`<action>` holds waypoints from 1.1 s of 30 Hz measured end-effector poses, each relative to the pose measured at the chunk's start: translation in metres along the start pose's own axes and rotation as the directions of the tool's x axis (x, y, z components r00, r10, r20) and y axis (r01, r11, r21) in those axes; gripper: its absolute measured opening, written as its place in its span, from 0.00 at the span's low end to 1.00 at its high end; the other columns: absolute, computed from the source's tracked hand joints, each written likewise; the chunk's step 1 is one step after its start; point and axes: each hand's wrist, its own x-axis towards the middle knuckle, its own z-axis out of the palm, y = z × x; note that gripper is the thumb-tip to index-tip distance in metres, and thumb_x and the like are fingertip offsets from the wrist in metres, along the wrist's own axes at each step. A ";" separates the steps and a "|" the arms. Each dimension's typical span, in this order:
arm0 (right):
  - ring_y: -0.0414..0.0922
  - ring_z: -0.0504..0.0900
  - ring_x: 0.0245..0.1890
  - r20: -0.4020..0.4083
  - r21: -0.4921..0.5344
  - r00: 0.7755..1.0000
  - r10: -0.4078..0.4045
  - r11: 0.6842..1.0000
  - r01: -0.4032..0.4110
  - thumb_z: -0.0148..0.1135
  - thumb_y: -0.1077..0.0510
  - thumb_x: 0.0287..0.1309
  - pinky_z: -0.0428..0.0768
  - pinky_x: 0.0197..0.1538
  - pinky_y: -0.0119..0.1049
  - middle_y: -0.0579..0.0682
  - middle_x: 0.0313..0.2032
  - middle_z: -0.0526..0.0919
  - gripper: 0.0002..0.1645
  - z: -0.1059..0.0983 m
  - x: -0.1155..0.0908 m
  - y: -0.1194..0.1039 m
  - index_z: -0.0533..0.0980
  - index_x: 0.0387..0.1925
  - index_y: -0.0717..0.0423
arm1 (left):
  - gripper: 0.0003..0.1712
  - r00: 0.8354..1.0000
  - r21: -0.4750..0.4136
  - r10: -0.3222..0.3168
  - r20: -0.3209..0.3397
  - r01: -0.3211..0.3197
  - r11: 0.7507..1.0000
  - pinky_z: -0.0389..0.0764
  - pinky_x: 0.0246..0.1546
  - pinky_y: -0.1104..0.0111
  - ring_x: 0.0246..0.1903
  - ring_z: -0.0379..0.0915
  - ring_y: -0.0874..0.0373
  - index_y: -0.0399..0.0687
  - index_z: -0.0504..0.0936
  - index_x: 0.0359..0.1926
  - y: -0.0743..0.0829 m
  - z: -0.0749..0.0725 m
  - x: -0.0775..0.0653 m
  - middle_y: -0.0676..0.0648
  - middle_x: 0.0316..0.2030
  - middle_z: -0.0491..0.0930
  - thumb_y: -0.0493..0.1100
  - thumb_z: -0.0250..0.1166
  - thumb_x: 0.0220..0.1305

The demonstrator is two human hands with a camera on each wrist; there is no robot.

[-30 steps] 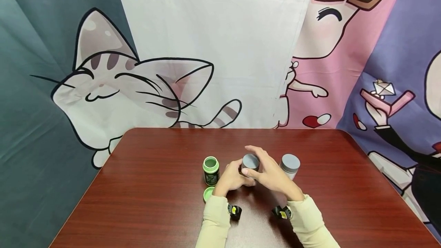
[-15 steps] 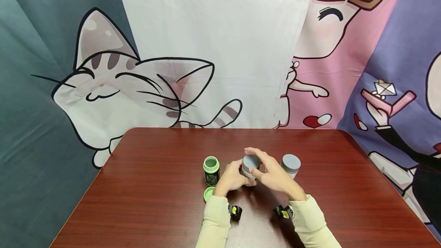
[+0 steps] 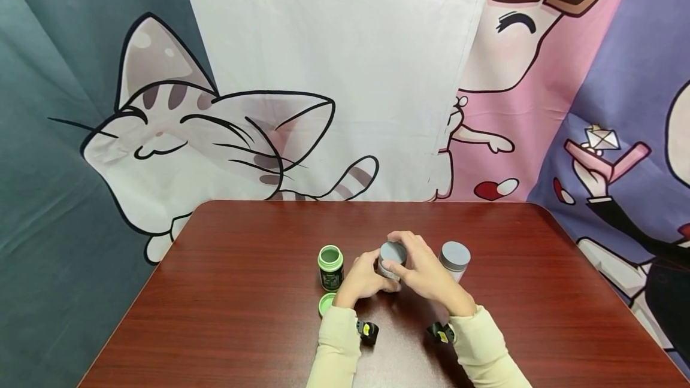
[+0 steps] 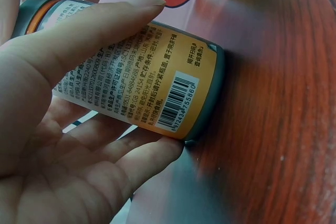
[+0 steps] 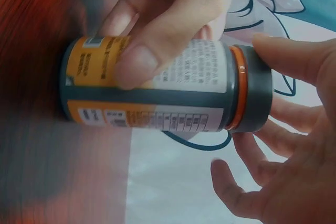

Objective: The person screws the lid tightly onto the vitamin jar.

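Note:
In the head view a bottle with a grey lid (image 3: 392, 251) stands upright on the table between both hands. The left wrist view shows its grey body with an orange and white printed label (image 4: 178, 85). My left hand (image 3: 362, 280) grips the body low down, thumb along one side and fingers round the other. My right hand (image 3: 428, 271) holds the lid at the top, thumb on the near side and fingers reaching to the far side. An orange ring (image 5: 240, 87) shows just under the lid in the right wrist view; some right fingers there spread away from the bottle.
An opened dark jar with a green rim (image 3: 330, 268) stands left of the left hand. Its green lid (image 3: 326, 303) lies in front, partly covered by the left wrist. Another grey-lidded bottle (image 3: 454, 258) stands behind the right hand. A cartoon-printed cloth (image 3: 345, 76) hangs behind the table (image 3: 242, 316).
The right thumb shifts right on the lid, then back left, while the right fingers draw in closer to it. The left hand and the bottle stay in place.

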 end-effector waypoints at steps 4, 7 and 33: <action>0.44 0.68 0.44 -0.032 -0.073 0.999 -0.026 0.997 0.023 0.67 0.50 0.51 0.67 0.43 0.41 0.47 0.47 0.74 0.30 0.002 0.000 -0.001 0.68 0.53 0.52 | 0.30 1.000 -0.002 0.006 -0.005 -0.006 1.000 0.71 0.39 0.65 0.38 0.70 0.59 0.58 0.78 0.46 -0.001 0.000 0.000 0.59 0.36 0.80 0.47 0.77 0.36; 0.44 0.68 0.42 -0.050 -0.118 0.998 -0.036 0.993 0.030 0.66 0.47 0.50 0.66 0.41 0.41 0.47 0.46 0.74 0.29 0.004 0.000 -0.001 0.69 0.52 0.52 | 0.31 1.000 0.001 0.008 -0.009 -0.008 1.000 0.71 0.40 0.66 0.38 0.71 0.60 0.57 0.78 0.46 -0.001 0.000 0.001 0.59 0.36 0.80 0.48 0.78 0.35; 0.42 0.68 0.48 0.083 0.066 0.996 -0.042 0.997 0.037 0.60 0.57 0.57 0.69 0.45 0.40 0.42 0.57 0.69 0.34 -0.005 -0.003 0.001 0.61 0.64 0.42 | 0.30 1.000 0.024 -0.001 -0.010 0.002 1.000 0.71 0.38 0.67 0.36 0.71 0.61 0.55 0.78 0.46 0.000 0.001 0.000 0.59 0.35 0.79 0.47 0.78 0.35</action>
